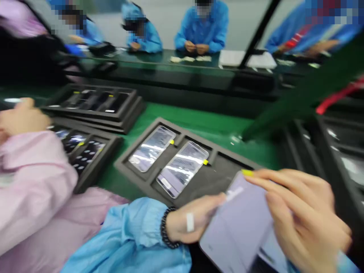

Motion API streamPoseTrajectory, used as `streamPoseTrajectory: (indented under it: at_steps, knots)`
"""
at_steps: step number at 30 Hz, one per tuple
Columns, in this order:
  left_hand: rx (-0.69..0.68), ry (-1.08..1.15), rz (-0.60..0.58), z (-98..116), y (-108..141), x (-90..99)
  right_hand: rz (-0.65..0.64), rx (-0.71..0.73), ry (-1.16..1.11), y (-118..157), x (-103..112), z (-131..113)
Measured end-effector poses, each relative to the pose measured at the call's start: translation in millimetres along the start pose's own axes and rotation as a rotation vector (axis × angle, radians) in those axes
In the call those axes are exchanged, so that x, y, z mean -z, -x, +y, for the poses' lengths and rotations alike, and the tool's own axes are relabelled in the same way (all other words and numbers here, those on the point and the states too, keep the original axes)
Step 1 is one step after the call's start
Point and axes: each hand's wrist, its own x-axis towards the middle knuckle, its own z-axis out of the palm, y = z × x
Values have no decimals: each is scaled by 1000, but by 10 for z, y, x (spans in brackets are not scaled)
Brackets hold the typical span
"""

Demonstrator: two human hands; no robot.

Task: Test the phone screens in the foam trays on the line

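Observation:
My left hand (196, 216), with a dark beaded bracelet and a small white strip on it, grips a smartphone (239, 223) by its left edge. The phone is tilted, and its glossy pale surface reflects light. My right hand (304, 208) reaches over the phone's upper right side, its fingertips closed at a yellow tab (247, 173) on the top edge. Just beyond, a grey tray (136, 181) holds two phones, a left one (152, 148) and a right one (183, 168), each with a yellow tab.
To the left, a person's hand (24, 117) in a pink sleeve is beside another phone tray (113, 146). Stacked trays (132, 104) stand behind it. A green post (295, 94) slants at the right, near dark trays (313, 140). Several people in blue sit across.

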Motion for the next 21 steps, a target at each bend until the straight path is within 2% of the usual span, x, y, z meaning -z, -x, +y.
streamPoseTrajectory:
  at_steps: [2,8,13,21]
  knots:
    - [29,12,-7,33,38,-31,1,-5,26,-5,3,-64]
    - [104,-12,192,102,98,-69,-15,-66,7,-27,-77,-33]
    - [101,-51,196,95,140,-59,14,-77,15,12,-96,-15]
    - [58,-89,229,102,118,-37,-31,-108,19,5,-107,16]
